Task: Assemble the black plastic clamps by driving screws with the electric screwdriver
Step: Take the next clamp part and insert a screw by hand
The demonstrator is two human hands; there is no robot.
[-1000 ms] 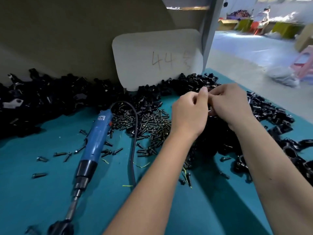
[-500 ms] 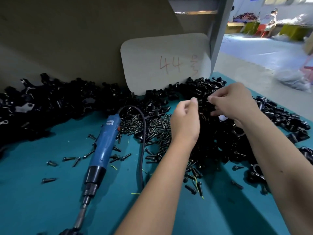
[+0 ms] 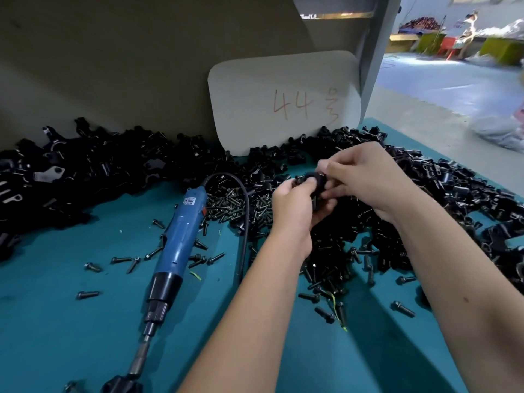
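Note:
My left hand (image 3: pixel 295 205) and my right hand (image 3: pixel 365 177) meet above the parts pile, and together they hold a small black plastic clamp (image 3: pixel 313 178) between their fingertips. Most of the clamp is hidden by the fingers. The blue electric screwdriver (image 3: pixel 181 239) lies untouched on the teal table (image 3: pixel 56 321), bit end toward me, its black cable (image 3: pixel 245 222) looping behind it. A heap of dark screws (image 3: pixel 235 205) lies just left of my left hand. Black clamp parts (image 3: pixel 453 194) are piled under and to the right of my hands.
A long heap of black clamp parts (image 3: pixel 85 171) runs along the back left. A grey card marked "44" (image 3: pixel 283 103) leans on the back wall. Loose screws (image 3: pixel 122 260) are scattered around the screwdriver and near my forearms (image 3: pixel 326 310). The table's right edge borders open floor.
My hands were apart half a second ago; they have come back together, lower over the pile, with a black clamp now visible between the fingers. The screwdriver has not moved.

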